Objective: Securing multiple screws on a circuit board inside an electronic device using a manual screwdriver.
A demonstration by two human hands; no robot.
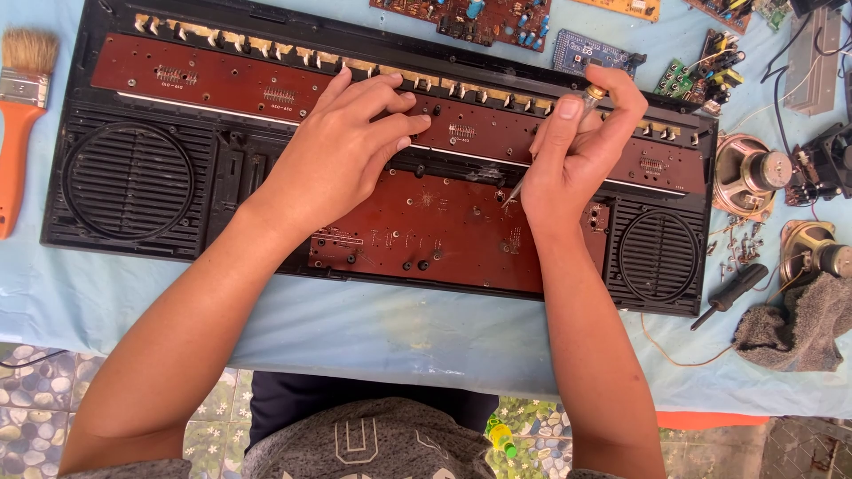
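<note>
Head view shows the right hand (572,151) clamped on a screwdriver (552,142) over the brown circuit board (426,222), the left hand (342,151) pressing flat, fingers spread, at nine o'clock.

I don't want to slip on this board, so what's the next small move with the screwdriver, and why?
Probably turn the screwdriver gently in place. The right hand holds it tilted with its tip down on the brown circuit board, while the left hand lies flat, bracing the board.
</note>
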